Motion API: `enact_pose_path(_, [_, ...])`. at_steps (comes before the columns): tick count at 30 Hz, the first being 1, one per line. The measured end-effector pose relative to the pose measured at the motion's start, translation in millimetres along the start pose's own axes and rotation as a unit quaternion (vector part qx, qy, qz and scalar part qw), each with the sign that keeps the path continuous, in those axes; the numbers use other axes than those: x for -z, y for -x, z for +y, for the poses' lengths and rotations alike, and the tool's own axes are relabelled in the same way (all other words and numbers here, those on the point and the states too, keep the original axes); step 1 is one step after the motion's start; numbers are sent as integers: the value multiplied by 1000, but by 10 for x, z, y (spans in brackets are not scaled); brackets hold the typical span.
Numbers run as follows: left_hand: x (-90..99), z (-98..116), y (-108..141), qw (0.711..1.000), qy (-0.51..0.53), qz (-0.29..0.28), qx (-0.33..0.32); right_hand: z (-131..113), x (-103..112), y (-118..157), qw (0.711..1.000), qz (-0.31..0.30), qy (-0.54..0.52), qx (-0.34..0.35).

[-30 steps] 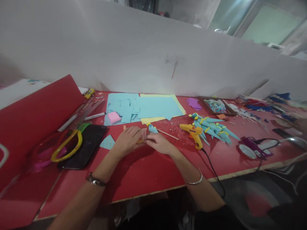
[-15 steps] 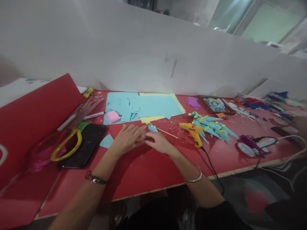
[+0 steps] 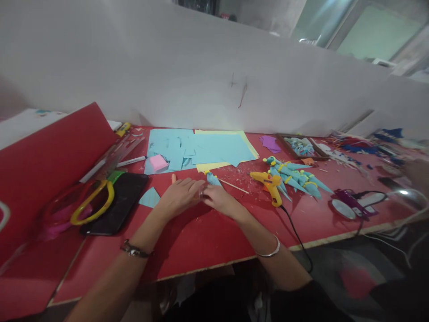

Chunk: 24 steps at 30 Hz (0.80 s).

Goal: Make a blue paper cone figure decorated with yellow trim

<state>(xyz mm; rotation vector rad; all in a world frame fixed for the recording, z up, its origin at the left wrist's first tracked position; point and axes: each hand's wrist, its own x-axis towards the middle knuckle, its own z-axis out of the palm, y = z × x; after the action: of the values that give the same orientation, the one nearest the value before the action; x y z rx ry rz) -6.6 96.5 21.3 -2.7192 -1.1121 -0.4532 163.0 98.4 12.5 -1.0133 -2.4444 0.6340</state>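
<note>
My left hand (image 3: 179,195) and my right hand (image 3: 223,201) meet over the red table, fingers curled in and fingertips touching or nearly so. Between them shows a sliver of a small clear, shiny object (image 3: 201,193); the fingers hide most of it, so its kind is unclear. Just beyond the right fingers lies a small blue paper cone (image 3: 213,179) with a yellow top. A thin wooden stick (image 3: 236,186) rests beside it. Left of my left hand is a blue paper piece (image 3: 149,198). An orange stub (image 3: 174,178) pokes up behind my left hand.
A yellow glue gun (image 3: 271,185) with a black cord lies right of my hands, by several blue paper cones (image 3: 295,176). Blue sheets (image 3: 217,148) spread behind. On the left are a black phone (image 3: 129,197) and yellow-handled scissors (image 3: 110,201). A purple device (image 3: 357,204) sits right.
My fingers have closed in around the clear object, which showed more before. The right hand has moved slightly toward the left one. Things on the table stay put.
</note>
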Motion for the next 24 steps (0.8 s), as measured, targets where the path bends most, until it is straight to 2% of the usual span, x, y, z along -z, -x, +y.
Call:
enact_pose_path(2, [-15, -12, 4, 1000, 10, 15, 5, -27, 13, 16, 999, 32, -22, -6])
enact_pose_path(5, [-30, -30, 11, 999, 26, 35, 13, -79, 53, 35, 988, 122, -97, -17])
enact_pose_path(7, [-34, -46, 18, 999, 32, 35, 25, -98, 73, 36, 966, 184, -175, -38])
enact_pose_path(10, [-40, -79, 29, 997, 32, 28, 57, -87, 84, 20, 915, 238, -309, -103])
enact_pose_path(12, [-43, -99, 35, 996, 35, 28, 78, -66, 82, 9, 881, 251, -379, -133])
enact_pose_path(14, [-40, -108, 37, 995, 42, 29, 90, -49, 78, 5, 862, 248, -418, -144])
enact_pose_path(20, [9, -102, 25, 991, 42, 24, 121, -38, 65, 17, 854, 225, -444, -147])
enact_pose_path(24, [28, -141, 34, 985, 58, 23, 159, -47, 80, 19, 836, 225, -479, -147])
